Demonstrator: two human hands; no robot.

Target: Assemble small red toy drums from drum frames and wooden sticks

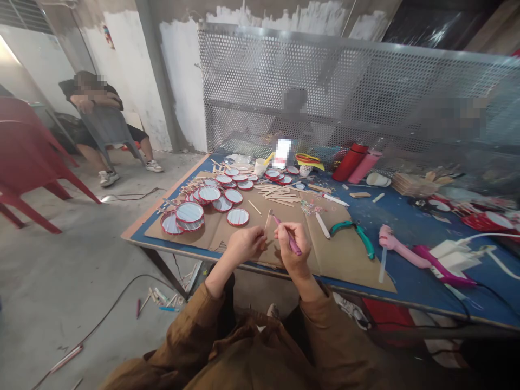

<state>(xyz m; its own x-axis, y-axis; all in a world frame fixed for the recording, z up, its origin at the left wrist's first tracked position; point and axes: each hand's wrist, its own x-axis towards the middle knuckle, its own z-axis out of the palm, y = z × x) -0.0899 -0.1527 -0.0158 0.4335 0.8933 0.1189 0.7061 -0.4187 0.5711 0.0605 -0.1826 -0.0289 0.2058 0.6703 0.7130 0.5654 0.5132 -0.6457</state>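
Blue-topped surface (406, 216) in a concrete-floored workshop, and at its near side, a thin wooden craft stick (267, 221), upright, pinched between the thumb and fingertips of the left hand (246, 244). Just beside it, the right hand (293, 246), curled closed around a pink-handled tool (297, 249), the tool's tip near the stick, contact impossible to make out. Both hands over the near edge of a cardboard sheet (325, 254). On the sheet's left part, red-rimmed round discs (189, 212) in overlapping piles; on its right part, green-handled pliers (353, 236); along its far edge, loose craft sticks (278, 192).
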